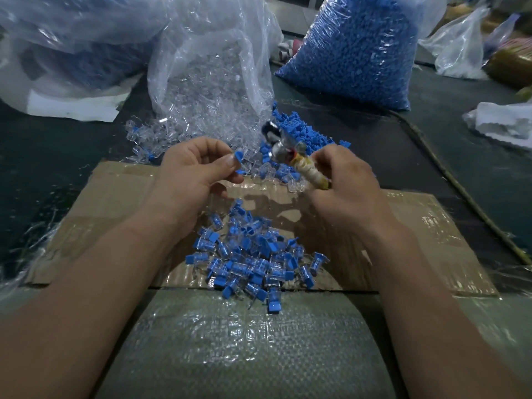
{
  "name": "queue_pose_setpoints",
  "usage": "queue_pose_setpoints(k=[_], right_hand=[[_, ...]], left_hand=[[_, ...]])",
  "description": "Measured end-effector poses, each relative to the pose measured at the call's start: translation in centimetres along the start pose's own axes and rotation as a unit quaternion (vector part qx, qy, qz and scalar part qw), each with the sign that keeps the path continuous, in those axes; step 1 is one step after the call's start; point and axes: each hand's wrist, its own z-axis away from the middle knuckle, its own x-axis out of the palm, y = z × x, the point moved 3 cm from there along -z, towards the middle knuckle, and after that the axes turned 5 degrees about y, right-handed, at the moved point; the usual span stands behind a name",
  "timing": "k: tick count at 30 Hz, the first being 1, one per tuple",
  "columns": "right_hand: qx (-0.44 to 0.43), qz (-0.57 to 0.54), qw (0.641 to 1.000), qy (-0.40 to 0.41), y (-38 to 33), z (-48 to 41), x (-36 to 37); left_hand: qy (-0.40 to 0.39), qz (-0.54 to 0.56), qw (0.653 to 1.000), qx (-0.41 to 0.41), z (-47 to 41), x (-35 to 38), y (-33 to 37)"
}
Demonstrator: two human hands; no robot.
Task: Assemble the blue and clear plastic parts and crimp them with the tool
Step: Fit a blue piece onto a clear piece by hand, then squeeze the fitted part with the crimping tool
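Observation:
My left hand (193,170) pinches a small blue plastic part (238,155) between thumb and fingers, above the cardboard sheet (121,194). My right hand (344,184) grips the crimp tool (290,152) by its tape-wrapped handle, the metal head pointing up and left toward the blue part. A pile of assembled blue-and-clear pieces (253,260) lies on the cardboard below both hands. Loose clear parts (161,136) and loose blue parts (299,133) are heaped just beyond the hands.
An open bag of clear parts (210,76) stands behind the hands, a full bag of blue parts (362,50) at the back right. More plastic bags (72,47) fill the back left. A woven sack (244,344) covers my lap.

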Motion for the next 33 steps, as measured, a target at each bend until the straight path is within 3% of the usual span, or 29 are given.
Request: queue_pose_setpoints(k=[5, 22, 33], right_hand=[[-0.012, -0.041, 0.999, -0.018, -0.6, 0.4, 0.5], [-0.028, -0.007, 0.996, -0.082, -1.4, 0.4, 1.6], [-0.027, 0.001, 0.995, -0.093, -2.0, 0.6, 1.2]], left_hand=[[-0.003, -0.014, 0.999, 0.029, 0.2, 0.1, 0.1], [0.008, -0.033, 0.997, 0.067, 0.6, 0.2, 0.7], [0.041, -0.114, 0.986, 0.113, 0.7, 0.6, 0.6]])
